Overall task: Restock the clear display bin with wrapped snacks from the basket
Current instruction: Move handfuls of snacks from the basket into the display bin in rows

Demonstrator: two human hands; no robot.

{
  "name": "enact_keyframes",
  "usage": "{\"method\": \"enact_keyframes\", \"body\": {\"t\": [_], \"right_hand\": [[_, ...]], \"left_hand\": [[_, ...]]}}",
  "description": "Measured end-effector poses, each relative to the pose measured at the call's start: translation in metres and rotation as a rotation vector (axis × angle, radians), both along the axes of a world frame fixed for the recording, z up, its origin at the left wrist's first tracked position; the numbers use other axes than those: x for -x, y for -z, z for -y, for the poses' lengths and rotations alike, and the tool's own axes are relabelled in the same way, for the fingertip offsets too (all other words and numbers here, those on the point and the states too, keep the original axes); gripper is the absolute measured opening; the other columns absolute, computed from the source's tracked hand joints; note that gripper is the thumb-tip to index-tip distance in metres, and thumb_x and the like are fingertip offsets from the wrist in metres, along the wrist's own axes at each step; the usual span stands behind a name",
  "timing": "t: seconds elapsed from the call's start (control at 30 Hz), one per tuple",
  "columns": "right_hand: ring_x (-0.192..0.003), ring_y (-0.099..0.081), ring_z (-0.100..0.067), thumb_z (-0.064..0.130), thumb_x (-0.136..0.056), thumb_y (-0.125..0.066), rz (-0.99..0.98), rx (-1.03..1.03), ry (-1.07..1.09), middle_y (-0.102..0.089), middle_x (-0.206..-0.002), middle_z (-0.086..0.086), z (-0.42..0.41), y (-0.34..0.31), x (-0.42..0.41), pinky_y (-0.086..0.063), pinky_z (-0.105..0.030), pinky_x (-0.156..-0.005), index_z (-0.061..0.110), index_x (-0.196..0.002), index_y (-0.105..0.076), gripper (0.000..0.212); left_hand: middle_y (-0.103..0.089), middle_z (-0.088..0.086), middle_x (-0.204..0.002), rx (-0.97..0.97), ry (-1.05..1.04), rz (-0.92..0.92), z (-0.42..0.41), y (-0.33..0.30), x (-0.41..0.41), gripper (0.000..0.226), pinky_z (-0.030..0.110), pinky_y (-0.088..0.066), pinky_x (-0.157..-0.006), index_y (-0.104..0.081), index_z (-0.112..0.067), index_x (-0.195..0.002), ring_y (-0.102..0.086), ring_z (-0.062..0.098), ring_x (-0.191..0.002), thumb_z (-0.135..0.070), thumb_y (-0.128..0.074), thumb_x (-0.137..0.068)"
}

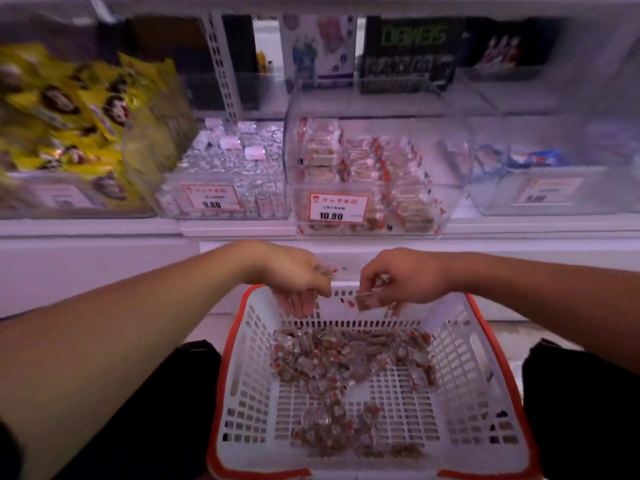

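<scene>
Both: left hand (294,275), right hand (403,277) pinch wrapped snacks (367,301) over basket (242,358).

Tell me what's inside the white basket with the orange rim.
The basket holds loose wrapped snacks, clustered toward its far side, with a smaller heap nearer. Bare slotted floor shows around them. Both hands, left hand and right hand, hold snacks above it, hiding part of the far wall.

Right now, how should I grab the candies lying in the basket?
Come from above, through the open top of the basket. The wrapped candies lie loose in a flat heap on its floor, so pinching a few by their bodies or twisted wrapper ends probably works best, like the right hand is doing.
</scene>
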State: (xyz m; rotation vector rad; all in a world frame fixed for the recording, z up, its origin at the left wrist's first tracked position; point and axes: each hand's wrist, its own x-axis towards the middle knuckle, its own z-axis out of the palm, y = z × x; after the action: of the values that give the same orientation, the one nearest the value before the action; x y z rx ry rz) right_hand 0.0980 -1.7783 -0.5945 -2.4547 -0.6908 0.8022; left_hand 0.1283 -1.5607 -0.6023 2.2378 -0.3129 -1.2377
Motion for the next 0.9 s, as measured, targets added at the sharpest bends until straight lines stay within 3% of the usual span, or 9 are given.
{"method": "enact_keyframes", "body": {"t": [0.1, 0.17, 0.3, 0.4, 0.5, 0.67, 0.77, 0.9], "right_hand": [[-0.072, -0.064, -0.018, 0.001, -0.085, -0.072, -0.159, -0.311, 0.152, -0.061, -0.079, -0.007, 0.010, -0.050, 0.000, -0.059, -0.035, -0.066, 0.009, -0.094, -0.064, 0.015], [-0.072, -0.065, -0.022, -0.003, -0.074, -0.079, -0.115, -0.492, 0.232, -0.065, -0.084, -0.018, 0.015, -0.073, 0.001, -0.058, -0.033, -0.065, 0.008, -0.100, -0.063, 0.033], [-0.081, -0.062, -0.027, 0.006, -0.060, -0.085, 0.020, -0.711, 0.343, -0.068, -0.096, -0.030, 0.014, -0.089, 0.001, -0.051, -0.041, -0.081, 0.008, -0.101, -0.066, 0.045], [-0.087, -0.066, -0.025, 0.006, -0.066, -0.080, 0.083, -0.777, 0.330, -0.068, -0.101, -0.024, 0.010, -0.092, 0.001, -0.055, -0.044, -0.087, 0.005, -0.107, -0.064, 0.045], [-0.088, -0.070, -0.024, 0.003, -0.064, -0.079, 0.149, -0.854, 0.347, -0.070, -0.094, -0.004, 0.009, -0.095, 0.000, -0.059, -0.038, -0.081, 0.008, -0.111, -0.062, 0.050], [-0.087, -0.071, -0.020, 0.000, -0.066, -0.080, 0.209, -0.778, 0.290, -0.066, -0.101, -0.014, 0.009, -0.096, 0.004, -0.060, -0.038, -0.080, 0.014, -0.118, -0.060, 0.057], [-0.090, -0.071, -0.020, 0.002, -0.062, -0.084, 0.286, -0.767, 0.336, -0.067, -0.102, -0.007, 0.011, -0.095, 0.003, -0.061, -0.034, -0.078, 0.014, -0.117, -0.060, 0.062], [-0.090, -0.072, -0.020, 0.005, -0.058, -0.087, 0.370, -0.761, 0.406, -0.073, -0.097, -0.003, 0.016, -0.092, -0.002, -0.061, -0.034, -0.078, 0.018, -0.116, -0.060, 0.065]], "left_hand": [[-0.074, 0.020, -0.087, 0.275, -0.211, -0.089, -0.002, -0.047, -0.001, 0.019, 0.033, -0.059, -0.060, -0.059, -0.008, -0.094, -0.074, 0.032, -0.082, -0.027, -0.055, -0.096], [-0.072, 0.023, -0.099, 0.425, -0.288, -0.127, 0.001, -0.068, 0.001, 0.027, 0.037, -0.061, -0.065, -0.062, -0.002, -0.104, -0.073, 0.034, -0.092, -0.027, -0.054, -0.098], [-0.070, 0.016, -0.117, 0.623, -0.270, -0.205, 0.012, -0.086, 0.007, 0.037, 0.034, -0.061, -0.067, -0.067, -0.014, -0.120, -0.072, 0.029, -0.100, -0.038, -0.048, -0.099], [-0.072, 0.017, -0.111, 0.680, -0.307, -0.217, 0.020, -0.097, 0.006, 0.050, 0.032, -0.061, -0.063, -0.063, -0.014, -0.124, -0.073, 0.029, -0.093, -0.049, -0.040, -0.099], [-0.072, 0.015, -0.103, 0.692, -0.290, -0.222, 0.017, -0.103, 0.000, 0.051, 0.037, -0.062, -0.068, -0.065, -0.012, -0.119, -0.073, 0.030, -0.091, -0.051, -0.049, -0.091], [-0.069, 0.009, -0.086, 0.674, -0.228, -0.245, 0.017, -0.105, -0.001, 0.036, 0.036, -0.061, -0.067, -0.067, -0.012, -0.105, -0.072, 0.028, -0.087, -0.041, -0.062, -0.084], [-0.069, 0.010, -0.084, 0.631, -0.255, -0.172, 0.018, -0.103, 0.000, 0.031, 0.029, -0.059, -0.059, -0.066, -0.013, -0.102, -0.072, 0.025, -0.082, -0.041, -0.057, -0.092], [-0.072, 0.013, -0.090, 0.659, -0.272, -0.198, 0.015, -0.104, -0.001, 0.032, 0.030, -0.060, -0.062, -0.068, -0.012, -0.102, -0.072, 0.026, -0.086, -0.040, -0.055, -0.095]]}}
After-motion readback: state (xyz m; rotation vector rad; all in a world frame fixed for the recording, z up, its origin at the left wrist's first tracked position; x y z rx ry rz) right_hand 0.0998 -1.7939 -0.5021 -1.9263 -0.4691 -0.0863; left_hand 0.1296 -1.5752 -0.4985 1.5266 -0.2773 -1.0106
